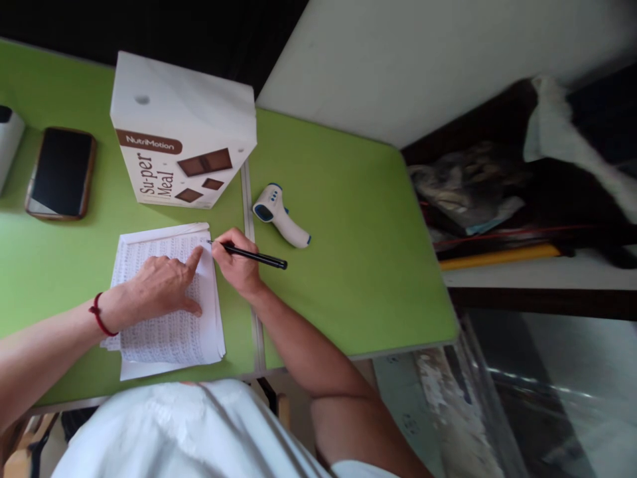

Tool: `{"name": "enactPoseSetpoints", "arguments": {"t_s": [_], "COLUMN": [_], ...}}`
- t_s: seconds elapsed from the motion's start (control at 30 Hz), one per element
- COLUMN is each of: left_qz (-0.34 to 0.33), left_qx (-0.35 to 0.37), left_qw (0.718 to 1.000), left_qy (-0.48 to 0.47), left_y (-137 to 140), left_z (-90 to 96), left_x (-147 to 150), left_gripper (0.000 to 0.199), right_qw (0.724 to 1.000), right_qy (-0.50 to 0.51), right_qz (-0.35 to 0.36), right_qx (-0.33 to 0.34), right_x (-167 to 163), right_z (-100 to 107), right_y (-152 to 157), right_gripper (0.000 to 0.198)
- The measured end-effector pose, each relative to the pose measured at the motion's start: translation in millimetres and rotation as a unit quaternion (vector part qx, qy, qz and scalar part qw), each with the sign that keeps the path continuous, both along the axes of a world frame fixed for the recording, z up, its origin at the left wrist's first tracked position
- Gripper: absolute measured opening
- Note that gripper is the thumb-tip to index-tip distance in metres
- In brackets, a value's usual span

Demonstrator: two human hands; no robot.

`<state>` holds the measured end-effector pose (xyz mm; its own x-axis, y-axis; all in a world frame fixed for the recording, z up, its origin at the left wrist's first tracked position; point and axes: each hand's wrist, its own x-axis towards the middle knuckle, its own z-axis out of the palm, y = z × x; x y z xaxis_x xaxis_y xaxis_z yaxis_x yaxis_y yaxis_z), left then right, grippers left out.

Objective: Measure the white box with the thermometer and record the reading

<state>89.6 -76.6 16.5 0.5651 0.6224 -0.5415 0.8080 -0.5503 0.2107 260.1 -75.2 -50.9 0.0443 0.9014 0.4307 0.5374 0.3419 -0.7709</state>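
Sheets of paper (164, 338) covered in rows of handwriting lie in a loose stack before me. My left hand (166, 285) rests on them, thumb and index finger spread, the index tip near the top right corner. My right hand (236, 262) is closed round a black pen (259, 256). Its tip touches or hovers just over the paper's upper right edge; I cannot tell which. Beyond the paper stands a white NutriMotion "Super Meal" box (184, 133). To the right of it lies a white and blue infrared thermometer (281, 216).
The green folding table (358, 252) has a metal seam beside the paper. A phone (60, 174) lies at the left, near a white object (7, 143) cut by the frame edge. A shelf with crumpled cloth and bags (462, 182) stands past the table's right edge.
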Motion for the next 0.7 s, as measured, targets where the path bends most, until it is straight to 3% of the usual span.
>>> {"name": "enactPoseSetpoints", "arguments": {"t_s": [0.4, 0.57, 0.7], "left_qz": [0.0, -0.009, -0.022], "left_qx": [-0.002, -0.003, 0.021], "left_qw": [1.0, 1.0, 0.999], "left_qy": [0.013, 0.01, -0.013], "left_y": [-0.1, 0.3, -1.7], "left_z": [2.5, 5.2, 0.0], "left_x": [0.2, -0.7, -3.3], "left_gripper": [0.11, 0.109, 0.1], "right_qw": [1.0, 0.998, 0.992], "right_qy": [0.016, 0.017, -0.073], "right_qz": [-0.007, -0.057, -0.051], "right_qx": [-0.005, 0.03, 0.089], "right_x": [0.3, 3.8, 11.8], "right_z": [3.4, 4.9, 9.4], "right_y": [0.0, -1.9, -1.6], "right_gripper": [0.016, 0.009, 0.005]}}
